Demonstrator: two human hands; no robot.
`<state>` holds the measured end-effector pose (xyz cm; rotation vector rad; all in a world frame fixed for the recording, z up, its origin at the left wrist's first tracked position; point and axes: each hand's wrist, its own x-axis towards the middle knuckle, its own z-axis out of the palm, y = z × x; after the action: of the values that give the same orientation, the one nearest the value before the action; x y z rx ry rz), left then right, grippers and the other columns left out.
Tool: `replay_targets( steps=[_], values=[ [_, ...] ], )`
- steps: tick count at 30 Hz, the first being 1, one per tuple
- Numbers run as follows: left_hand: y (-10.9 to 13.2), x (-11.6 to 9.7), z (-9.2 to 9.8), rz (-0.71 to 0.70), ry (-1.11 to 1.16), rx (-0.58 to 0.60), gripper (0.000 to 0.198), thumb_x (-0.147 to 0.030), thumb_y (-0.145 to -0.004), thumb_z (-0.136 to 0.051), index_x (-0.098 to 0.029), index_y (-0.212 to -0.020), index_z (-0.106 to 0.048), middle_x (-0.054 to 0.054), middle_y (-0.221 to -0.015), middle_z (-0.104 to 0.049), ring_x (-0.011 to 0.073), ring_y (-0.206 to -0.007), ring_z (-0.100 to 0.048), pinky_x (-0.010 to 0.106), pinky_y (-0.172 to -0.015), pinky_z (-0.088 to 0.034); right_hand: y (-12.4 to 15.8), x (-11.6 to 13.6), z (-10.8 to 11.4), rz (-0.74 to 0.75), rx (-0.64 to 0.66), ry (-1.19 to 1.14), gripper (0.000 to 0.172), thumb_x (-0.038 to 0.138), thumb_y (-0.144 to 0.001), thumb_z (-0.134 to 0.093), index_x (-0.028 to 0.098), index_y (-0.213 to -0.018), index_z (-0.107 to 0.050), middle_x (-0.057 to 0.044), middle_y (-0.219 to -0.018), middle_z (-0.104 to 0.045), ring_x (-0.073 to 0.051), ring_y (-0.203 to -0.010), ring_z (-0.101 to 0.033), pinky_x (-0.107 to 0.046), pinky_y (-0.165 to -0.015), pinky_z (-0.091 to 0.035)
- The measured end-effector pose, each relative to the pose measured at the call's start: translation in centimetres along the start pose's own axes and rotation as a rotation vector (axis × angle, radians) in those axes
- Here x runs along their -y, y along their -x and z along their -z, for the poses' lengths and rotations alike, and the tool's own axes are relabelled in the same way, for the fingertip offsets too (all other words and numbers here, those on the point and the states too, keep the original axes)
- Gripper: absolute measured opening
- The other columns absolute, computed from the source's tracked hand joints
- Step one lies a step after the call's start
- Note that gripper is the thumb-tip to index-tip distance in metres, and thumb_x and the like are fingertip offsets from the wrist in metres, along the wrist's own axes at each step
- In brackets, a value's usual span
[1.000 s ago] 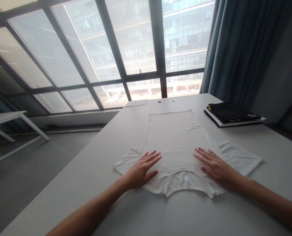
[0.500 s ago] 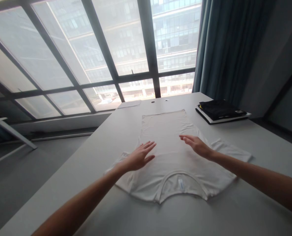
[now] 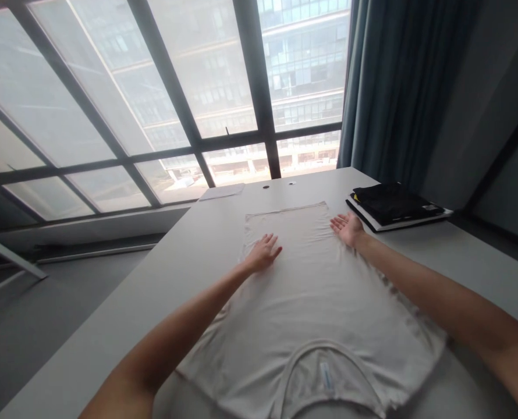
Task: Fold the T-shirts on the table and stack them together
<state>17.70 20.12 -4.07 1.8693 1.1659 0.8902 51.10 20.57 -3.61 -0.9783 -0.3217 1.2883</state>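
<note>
A white T-shirt (image 3: 307,291) lies spread on the table, its neckline with a small label nearest me and its bottom hem at the far end. My left hand (image 3: 263,254) rests palm down on the shirt's left part, fingers spread, holding nothing. Beside the shirt's right edge, near the hem, is my right hand (image 3: 347,228), turned palm up with its fingers extended and nothing in them. Wrinkles run across the cloth near both side edges.
The white table (image 3: 189,244) carries a stack of folded black cloth (image 3: 394,203) at the right back and a white sheet (image 3: 222,192) at the far left. Windows stand behind it, with a blue-grey curtain (image 3: 385,93) at the right.
Both hands have moved away from me along the shirt. My right hand has turned palm up and shifted to the shirt's edge. The neckline now appears closer and lower in view.
</note>
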Motion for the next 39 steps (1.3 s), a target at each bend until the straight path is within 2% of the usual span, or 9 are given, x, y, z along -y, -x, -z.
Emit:
replay_targets(
  steps=[4, 6, 9, 18, 20, 27, 30, 35, 39],
  values=[
    [-5.4, -3.5, -4.1, 0.072, 0.440, -0.132, 0.013, -0.029, -0.092, -0.064, -0.023, -0.101, -0.071, 0.010, -0.140, -0.062, 0.0261, -0.144, -0.041, 0.042, -0.122, -0.026, -1.7, -2.3, -4.9, -0.048, 0.156, -0.049, 0.044, 0.047, -0.103, -0.030, 0.022, -0.130, -0.054, -0.015, -0.140, -0.054, -0.020, -0.125, -0.058, -0.042, -0.100, -0.054],
    [-7.8, -4.4, -6.8, 0.236, 0.912, -0.187, 0.015, -0.022, -0.097, -0.057, -0.021, -0.103, -0.071, 0.009, -0.137, -0.063, 0.0217, -0.138, -0.049, 0.037, -0.119, -0.032, -1.9, -4.4, -7.4, -0.102, 0.232, -0.052, 0.045, 0.050, -0.103, -0.030, 0.022, -0.130, -0.053, -0.015, -0.144, -0.052, -0.020, -0.128, -0.056, -0.041, -0.100, -0.054],
    [-10.0, -3.6, -8.3, 0.359, 1.052, -0.229, 0.025, -0.027, -0.104, -0.044, -0.017, -0.110, -0.066, 0.014, -0.137, -0.061, 0.0211, -0.132, -0.055, 0.035, -0.112, -0.042, -2.8, -6.2, -8.5, -0.159, 0.278, -0.046, 0.048, 0.053, -0.102, -0.029, 0.023, -0.131, -0.052, -0.015, -0.150, -0.047, -0.020, -0.134, -0.052, -0.042, -0.101, -0.052],
    [-11.3, 2.5, 5.8, 0.485, 1.188, -0.504, 0.049, -0.041, -0.108, -0.021, -0.019, -0.143, -0.047, 0.015, -0.154, -0.042, 0.0197, -0.142, -0.044, 0.032, -0.108, -0.046, -9.5, 1.1, -2.4, 0.020, 0.033, -0.078, 0.056, 0.059, -0.101, -0.025, 0.024, -0.137, -0.052, -0.014, -0.156, -0.041, -0.021, -0.139, -0.047, -0.045, -0.103, -0.050],
    [-12.1, 2.3, 5.8, 0.472, 1.219, -0.500, 0.049, -0.043, -0.107, -0.024, -0.020, -0.143, -0.048, 0.015, -0.152, -0.045, 0.0212, -0.140, -0.047, 0.035, -0.108, -0.047, -9.6, 0.7, -4.0, 0.025, 0.062, -0.077, 0.056, 0.058, -0.101, -0.025, 0.023, -0.138, -0.051, -0.014, -0.157, -0.040, -0.021, -0.139, -0.047, -0.044, -0.104, -0.049],
    [-15.8, 1.2, -1.4, 0.503, 1.316, -0.365, 0.045, -0.041, -0.107, -0.033, -0.016, -0.140, -0.052, 0.021, -0.148, -0.050, 0.0255, -0.134, -0.054, 0.041, -0.106, -0.049, -8.0, -5.8, -11.6, -0.200, 0.265, -0.025, 0.056, 0.058, -0.101, -0.032, 0.021, -0.140, -0.048, -0.017, -0.154, -0.042, -0.023, -0.137, -0.049, -0.048, -0.100, -0.051],
    [-15.9, 2.3, 0.6, 0.510, 1.320, -0.432, 0.048, -0.041, -0.107, -0.028, -0.017, -0.145, -0.047, 0.021, -0.150, -0.047, 0.0247, -0.135, -0.053, 0.040, -0.105, -0.050, -9.1, -5.6, -10.7, -0.219, 0.265, -0.035, 0.056, 0.057, -0.101, -0.031, 0.020, -0.141, -0.047, -0.018, -0.155, -0.040, -0.024, -0.136, -0.049, -0.048, -0.098, -0.052],
    [-14.6, 4.2, 8.1, 0.461, 1.276, -0.633, 0.056, -0.042, -0.108, -0.015, -0.017, -0.154, -0.033, 0.019, -0.155, -0.040, 0.0198, -0.143, -0.043, 0.032, -0.106, -0.048, -12.7, -1.1, -6.2, -0.055, 0.086, -0.099, 0.058, 0.057, -0.101, -0.029, 0.021, -0.142, -0.046, -0.017, -0.154, -0.042, -0.023, -0.138, -0.048, -0.049, -0.099, -0.051],
    [-14.7, 3.0, 8.1, 0.404, 1.253, -0.640, 0.055, -0.043, -0.107, -0.017, -0.017, -0.152, -0.036, 0.014, -0.152, -0.046, 0.0155, -0.140, -0.047, 0.024, -0.104, -0.048, -11.8, -0.4, -6.5, 0.045, 0.075, -0.158, 0.052, 0.054, -0.101, -0.029, 0.023, -0.139, -0.049, -0.012, -0.154, -0.044, -0.020, -0.136, -0.049, -0.044, -0.103, -0.050]
  ],
)
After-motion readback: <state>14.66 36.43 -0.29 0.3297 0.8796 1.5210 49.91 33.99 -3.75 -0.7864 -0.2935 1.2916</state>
